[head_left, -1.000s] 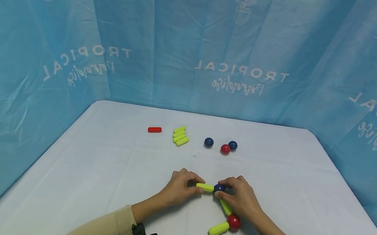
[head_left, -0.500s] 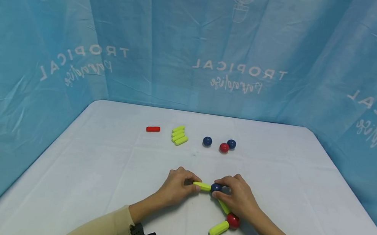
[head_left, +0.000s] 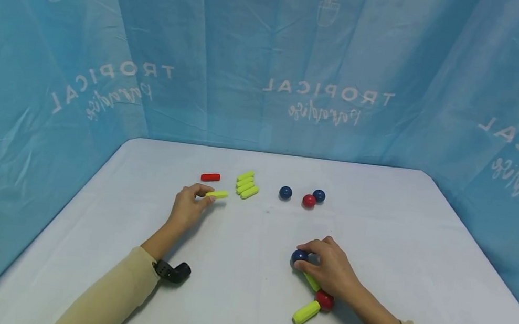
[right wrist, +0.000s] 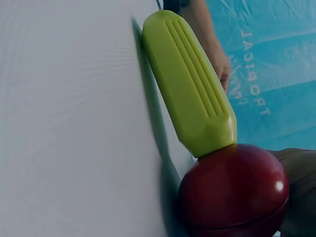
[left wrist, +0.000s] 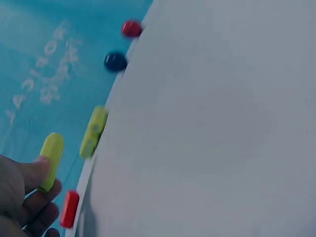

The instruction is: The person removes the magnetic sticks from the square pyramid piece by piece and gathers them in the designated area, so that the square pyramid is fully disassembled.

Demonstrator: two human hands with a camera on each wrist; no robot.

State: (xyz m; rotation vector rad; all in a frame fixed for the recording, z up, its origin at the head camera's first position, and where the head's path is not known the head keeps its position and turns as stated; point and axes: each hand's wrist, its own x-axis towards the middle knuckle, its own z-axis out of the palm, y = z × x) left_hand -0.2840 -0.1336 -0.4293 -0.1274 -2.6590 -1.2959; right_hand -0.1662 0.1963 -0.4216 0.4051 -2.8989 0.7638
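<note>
My left hand point(head_left: 188, 206) pinches a yellow-green ridged stick point(head_left: 218, 194) between thumb and fingers, over the table's far left part. In the left wrist view the same stick point(left wrist: 52, 157) stands up from the thumb. With thumb and fingertips my right hand point(head_left: 331, 264) grips a dark blue ball point(head_left: 299, 256). From that ball a yellow-green stick point(head_left: 312, 281) runs to a red ball point(head_left: 324, 300), and another yellow-green stick point(head_left: 306, 313) juts from the red ball toward the front. Up close, the right wrist view has this red ball point(right wrist: 234, 190) joined to its ridged stick point(right wrist: 190, 81).
A red stick point(head_left: 210, 177) lies just beyond the left hand. Several yellow-green sticks point(head_left: 247, 184) lie side by side to its right. Farther right are a lone blue ball point(head_left: 286, 193) and a red ball point(head_left: 309, 201) beside another blue ball point(head_left: 319, 195).
My left hand has drawn its yellow-green stick away from the blue ball and carried it left and far across the table. My right hand keeps hold of the blue ball, almost in place.
</note>
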